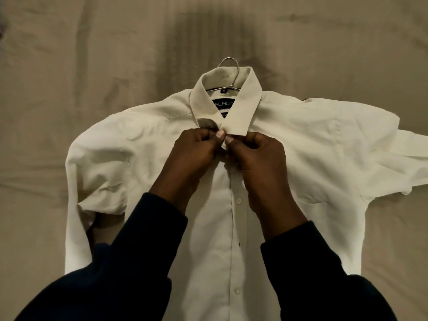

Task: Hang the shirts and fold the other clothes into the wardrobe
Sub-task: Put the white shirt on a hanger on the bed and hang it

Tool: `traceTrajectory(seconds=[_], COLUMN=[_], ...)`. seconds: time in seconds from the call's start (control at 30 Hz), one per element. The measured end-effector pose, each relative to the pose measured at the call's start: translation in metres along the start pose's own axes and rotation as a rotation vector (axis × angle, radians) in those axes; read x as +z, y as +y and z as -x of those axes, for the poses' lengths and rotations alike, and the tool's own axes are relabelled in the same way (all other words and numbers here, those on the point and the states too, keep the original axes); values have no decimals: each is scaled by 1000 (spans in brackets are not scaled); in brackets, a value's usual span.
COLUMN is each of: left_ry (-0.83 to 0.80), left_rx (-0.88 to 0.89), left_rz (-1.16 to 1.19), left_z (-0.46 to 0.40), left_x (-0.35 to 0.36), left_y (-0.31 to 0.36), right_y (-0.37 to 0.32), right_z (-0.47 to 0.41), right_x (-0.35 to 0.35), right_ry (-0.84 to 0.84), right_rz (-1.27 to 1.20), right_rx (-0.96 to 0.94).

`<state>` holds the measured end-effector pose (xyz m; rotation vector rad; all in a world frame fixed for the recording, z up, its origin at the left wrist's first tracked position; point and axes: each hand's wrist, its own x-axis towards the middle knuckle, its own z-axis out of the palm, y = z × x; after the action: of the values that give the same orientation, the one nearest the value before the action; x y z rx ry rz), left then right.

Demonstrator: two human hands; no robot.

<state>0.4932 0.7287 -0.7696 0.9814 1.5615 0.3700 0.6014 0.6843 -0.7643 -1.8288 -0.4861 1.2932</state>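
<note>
A white collared shirt (301, 144) lies face up across the bed, front placket running down the middle with buttons showing. A thin metal hanger (228, 63) sits inside it, its hook poking out above the collar. My left hand (194, 154) and my right hand (259, 156) meet just below the collar tips. Both pinch the shirt's front edges at the top button, thumbs pressed together. The left sleeve lies folded down along the shirt's side; the right sleeve spreads out toward the right edge.
The beige bedsheet (69, 54) is wrinkled and spreads around the shirt on all sides. My dark sleeves (129, 262) cover the lower part of the shirt.
</note>
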Motion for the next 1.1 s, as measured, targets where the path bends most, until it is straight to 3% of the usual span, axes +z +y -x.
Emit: traceTrajectory(seconds=[0.13,0.27,0.4,0.53,0.67,0.8,0.87,1.1], left_ry=[-32,221,302,378,385,399,421,574], left_rx=[-31,166,299,309,290,275,302,491], left_rz=[98,-221,-351,-436,-383,-382,-387,-608], left_z=[-3,-5,-8,-17,-18,-22,-23,-25], left_x=[-2,5,5,4,4,5,6,13], left_y=[3,-4,-8,-12,-13,-14,-16,-29], right_y=[4,16,19,18,19,15,13,-4], right_z=[-5,-6,-13,-20,-21,-10,-14,-48], right_x=[-2,-1,-4,10,13,12,6,-11], right_ry=[-41,-20,-46,182,385,391,381,339], right_rz=[86,35,80,316,373,268,338,667], right_rx=[-103,-135,-118,-158,-171,-318,-357,-170])
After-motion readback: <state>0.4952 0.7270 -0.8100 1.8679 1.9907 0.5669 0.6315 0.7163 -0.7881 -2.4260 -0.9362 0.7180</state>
